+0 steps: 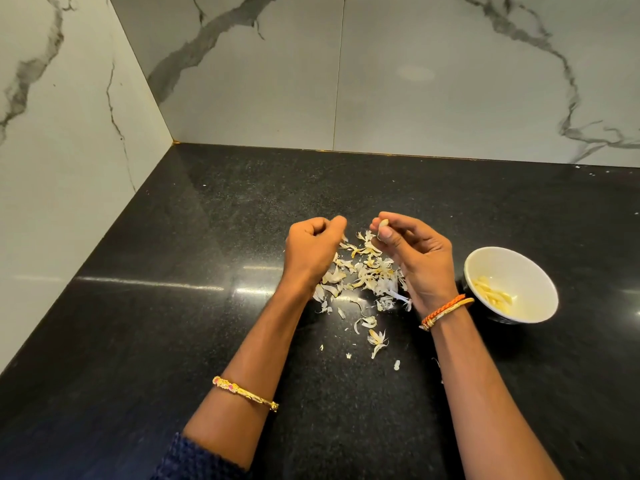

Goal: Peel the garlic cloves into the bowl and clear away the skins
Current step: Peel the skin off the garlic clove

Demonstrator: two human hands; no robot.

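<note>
My right hand (417, 258) pinches a pale garlic clove (383, 223) between thumb and fingertips, held above the counter. My left hand (311, 247) hovers just left of it with fingers curled into a loose fist; whether it holds a scrap of skin is hidden. Between and below both hands lies a scattered pile of papery garlic skins (363, 275). A white bowl (540, 282) stands to the right of my right wrist, and several peeled cloves (493, 294) lie inside it.
The black speckled counter (173, 306) meets marble walls at the back and on the left, forming a corner (173, 143). Stray skin bits (377, 341) lie nearer to me.
</note>
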